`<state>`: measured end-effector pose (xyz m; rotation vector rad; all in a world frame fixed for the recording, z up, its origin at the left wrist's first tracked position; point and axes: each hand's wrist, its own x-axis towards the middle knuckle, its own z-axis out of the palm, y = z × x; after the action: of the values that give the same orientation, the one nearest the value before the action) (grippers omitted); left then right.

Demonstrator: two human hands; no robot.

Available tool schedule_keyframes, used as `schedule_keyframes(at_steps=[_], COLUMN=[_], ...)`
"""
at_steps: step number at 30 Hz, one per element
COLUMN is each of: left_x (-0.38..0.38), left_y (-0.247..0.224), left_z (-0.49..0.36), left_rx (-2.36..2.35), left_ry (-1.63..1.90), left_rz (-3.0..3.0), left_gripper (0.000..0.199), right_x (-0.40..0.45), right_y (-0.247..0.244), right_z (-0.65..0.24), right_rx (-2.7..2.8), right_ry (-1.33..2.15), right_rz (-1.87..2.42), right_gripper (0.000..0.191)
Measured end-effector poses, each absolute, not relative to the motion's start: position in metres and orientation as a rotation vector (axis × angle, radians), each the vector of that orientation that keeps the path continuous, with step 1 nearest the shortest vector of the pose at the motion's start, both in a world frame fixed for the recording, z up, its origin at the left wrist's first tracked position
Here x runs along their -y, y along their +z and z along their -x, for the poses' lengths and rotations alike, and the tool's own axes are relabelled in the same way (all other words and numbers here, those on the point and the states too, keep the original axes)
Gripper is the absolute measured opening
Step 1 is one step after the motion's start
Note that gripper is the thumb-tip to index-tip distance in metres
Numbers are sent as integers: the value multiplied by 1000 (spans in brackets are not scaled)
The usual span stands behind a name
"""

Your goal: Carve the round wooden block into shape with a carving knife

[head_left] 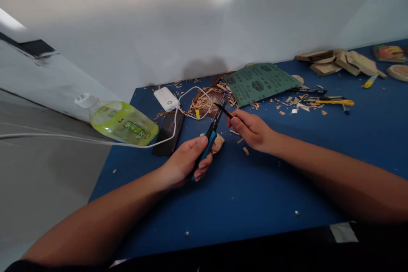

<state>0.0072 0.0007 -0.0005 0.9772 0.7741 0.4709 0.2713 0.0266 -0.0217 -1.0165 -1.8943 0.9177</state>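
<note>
My left hand is wrapped round the blue handle of a tool with a long, flat, dark blade that has pale markings along it. That blade points up and away from me. In my right hand is a slim dark pointed tool, pinched near its back end. Its tip lies over or against the flat blade; contact cannot be made out. Behind my left fingers a pale piece of wood shows in part on the blue table.
Wood shavings lie around a green sandpaper sheet. Left are a white power bank with a cable, a dark phone and a yellow-green bottle. Right are a yellow cutter and several wood blocks.
</note>
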Motion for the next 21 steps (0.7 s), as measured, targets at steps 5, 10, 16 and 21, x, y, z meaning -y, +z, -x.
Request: schedule_keyframes(at_steps=[5,10,16,21], left_x=[2,1,1,3], left_y=[2,1,2,3], left_z=[-7,-6,-6,-5], left_rx=[-762,-781,-749,-766], left_ry=[445,450,443,432], left_rz=[-985,-981,-957,-901], left_gripper=[42,43,45,44], right_x=[-27,-25,-23,-24], right_y=[-25,-22,-20,-23], right_z=[-272,-271,-271,-269], right_rx=[1947,1960,1978,2039], right_ry=[897,933,961,853], right_rz=[1067,1071,1090,1132], right_gripper=[44,46,48,46])
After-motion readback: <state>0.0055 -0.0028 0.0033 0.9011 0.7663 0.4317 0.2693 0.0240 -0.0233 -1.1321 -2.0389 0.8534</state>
